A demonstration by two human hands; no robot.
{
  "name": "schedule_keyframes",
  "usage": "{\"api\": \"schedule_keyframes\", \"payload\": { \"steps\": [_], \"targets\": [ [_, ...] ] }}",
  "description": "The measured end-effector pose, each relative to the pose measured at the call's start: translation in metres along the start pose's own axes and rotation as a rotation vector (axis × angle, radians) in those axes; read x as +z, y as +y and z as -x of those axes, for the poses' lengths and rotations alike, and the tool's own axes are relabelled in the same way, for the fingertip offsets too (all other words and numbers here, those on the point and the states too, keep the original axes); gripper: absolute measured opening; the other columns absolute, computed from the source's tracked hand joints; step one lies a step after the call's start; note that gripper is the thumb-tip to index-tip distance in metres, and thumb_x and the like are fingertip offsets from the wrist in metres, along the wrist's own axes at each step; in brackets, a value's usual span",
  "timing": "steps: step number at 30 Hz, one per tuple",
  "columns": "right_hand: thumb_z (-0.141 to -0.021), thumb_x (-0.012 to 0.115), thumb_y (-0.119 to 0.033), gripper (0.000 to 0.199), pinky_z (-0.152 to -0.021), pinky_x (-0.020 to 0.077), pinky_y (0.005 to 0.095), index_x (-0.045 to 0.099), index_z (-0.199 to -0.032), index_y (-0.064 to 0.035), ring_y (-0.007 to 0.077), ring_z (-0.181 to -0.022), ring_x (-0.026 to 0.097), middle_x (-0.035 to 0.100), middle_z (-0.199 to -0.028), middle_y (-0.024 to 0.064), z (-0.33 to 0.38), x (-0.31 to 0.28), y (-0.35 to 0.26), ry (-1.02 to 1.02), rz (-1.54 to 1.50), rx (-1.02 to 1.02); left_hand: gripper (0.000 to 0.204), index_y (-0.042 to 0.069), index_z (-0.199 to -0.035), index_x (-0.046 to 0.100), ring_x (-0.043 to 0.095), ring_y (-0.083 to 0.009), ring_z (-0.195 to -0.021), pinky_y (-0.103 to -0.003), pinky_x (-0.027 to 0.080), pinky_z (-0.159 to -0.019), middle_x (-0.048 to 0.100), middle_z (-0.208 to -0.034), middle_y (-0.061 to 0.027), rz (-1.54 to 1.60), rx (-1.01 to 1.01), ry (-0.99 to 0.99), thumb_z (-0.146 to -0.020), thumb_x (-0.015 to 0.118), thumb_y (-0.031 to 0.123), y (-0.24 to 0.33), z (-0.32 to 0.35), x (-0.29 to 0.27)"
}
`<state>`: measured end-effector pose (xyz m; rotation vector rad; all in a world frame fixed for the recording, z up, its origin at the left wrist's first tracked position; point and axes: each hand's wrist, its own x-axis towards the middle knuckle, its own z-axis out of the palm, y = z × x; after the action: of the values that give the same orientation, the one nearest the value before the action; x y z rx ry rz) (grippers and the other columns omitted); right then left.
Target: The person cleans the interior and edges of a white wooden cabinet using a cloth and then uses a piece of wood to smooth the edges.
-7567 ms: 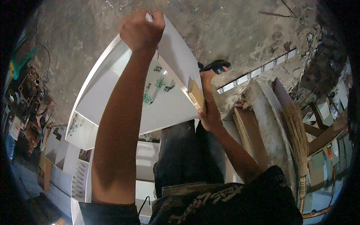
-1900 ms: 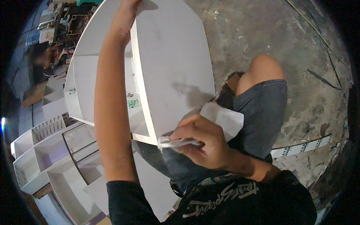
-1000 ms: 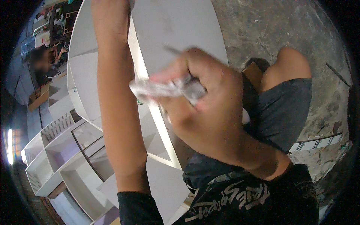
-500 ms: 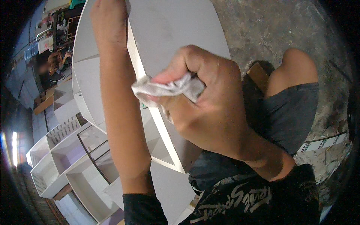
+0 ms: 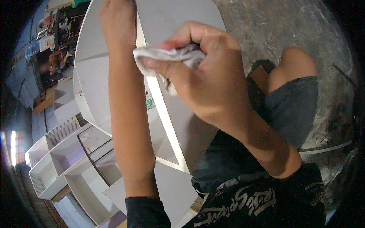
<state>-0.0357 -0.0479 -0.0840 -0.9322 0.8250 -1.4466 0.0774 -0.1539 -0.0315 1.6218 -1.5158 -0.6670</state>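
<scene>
My right hand (image 5: 213,64) is closed around a crumpled white cloth (image 5: 143,64), thumb and fingers pinching it. The cloth is at the pale narrow front edge (image 5: 164,114) of a large white cabinet (image 5: 163,17); whether it touches the edge cannot be told. My left arm reaches across the cabinet, and my left hand (image 5: 117,19) is by the far part of the same edge. The picture's top rim cuts off its fingers, so their pose is hidden. Through a gap beside the left forearm, a green mark (image 5: 149,102) shows inside the cabinet.
More white open-fronted shelf units (image 5: 81,182) stand on the left. Another person (image 5: 57,64) sits farther back among cluttered goods. On the right is a stained concrete floor (image 5: 266,26), with my bent knee (image 5: 298,62) and a small wooden block (image 5: 259,78) close by.
My right hand has moved farther away along the cabinet edge, carrying the cloth. The left arm has shifted slightly right, and the view has tilted a little.
</scene>
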Motion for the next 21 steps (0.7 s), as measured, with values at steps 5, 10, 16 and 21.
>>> {"api": "schedule_keyframes", "payload": {
  "steps": [5,10,16,21],
  "targets": [
    [-0.07,0.077,-0.012,0.025,-0.057,0.0469,0.0305,0.056,-0.069,0.0017,0.0199,-0.058,0.06,0.058,-0.061,0.013,0.026,-0.007,-0.004,-0.085,0.027,0.039,0.045,0.001,-0.1,0.064,0.056,-0.0123,-0.075,-0.027,0.045,-0.066,0.06,-0.084,-0.0044,0.007,-0.007,0.014,-0.094,0.052,0.044,-0.002,-0.001,0.001],
    [-0.075,0.076,-0.013,0.023,-0.054,0.046,0.0252,0.057,-0.071,0.0006,0.0097,-0.058,0.058,0.059,-0.062,0.0079,0.021,-0.007,0.0,-0.034,-0.009,0.013,0.045,0.001,-0.098,0.065,0.056,-0.0122,-0.075,-0.027,0.045,-0.065,0.06,-0.083,-0.0046,0.048,-0.047,0.042,-0.095,0.051,0.044,0.003,0.006,0.01],
    [-0.079,0.074,-0.015,0.022,-0.054,0.0425,0.022,0.059,-0.074,-0.0003,0.0057,-0.061,0.056,0.061,-0.065,0.0038,0.009,-0.007,-0.007,-0.098,-0.139,0.264,0.047,0.0,-0.093,0.065,0.056,-0.0135,-0.071,-0.027,0.045,-0.065,0.061,-0.08,-0.0054,0.072,-0.015,0.105,-0.093,0.052,0.046,0.0,0.007,0.014],
    [-0.08,0.073,-0.016,0.02,-0.057,0.0416,0.0192,0.061,-0.074,-0.0016,0.0035,-0.065,0.055,0.062,-0.068,0.0013,0.043,-0.018,-0.021,-0.077,-0.151,0.449,0.05,-0.001,-0.091,0.065,0.057,-0.015,-0.073,-0.028,0.044,-0.067,0.062,-0.082,-0.0062,-0.04,-0.059,0.093,-0.091,0.055,0.048,-0.005,-0.003,0.008]
  ]
}}
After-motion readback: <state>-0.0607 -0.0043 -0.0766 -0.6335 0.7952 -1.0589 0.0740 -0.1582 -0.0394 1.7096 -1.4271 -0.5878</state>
